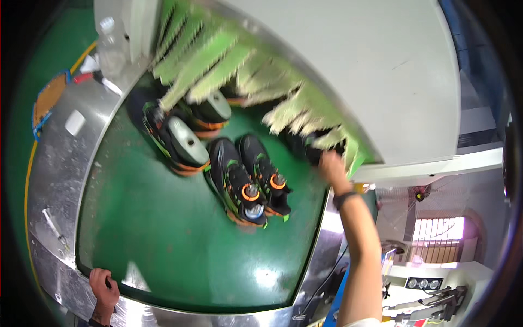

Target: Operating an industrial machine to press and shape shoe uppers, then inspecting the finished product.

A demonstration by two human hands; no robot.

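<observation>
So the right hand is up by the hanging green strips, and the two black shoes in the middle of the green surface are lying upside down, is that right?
Not quite: the two black shoes in the middle of the green surface stand upright, openings facing up, as the head view shows. The right hand is indeed up by the hanging green strips.

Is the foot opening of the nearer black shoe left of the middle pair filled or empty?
Filled: a pale grey block, with a small dark hole in its flat top, sits in the black shoe.

Shoes (pixel 227 166) ctr. on belt (pixel 180 245), strips (pixel 215 52) behind, bottle (pixel 113 54) back L, prob. on frame (pixel 62 174)
</observation>
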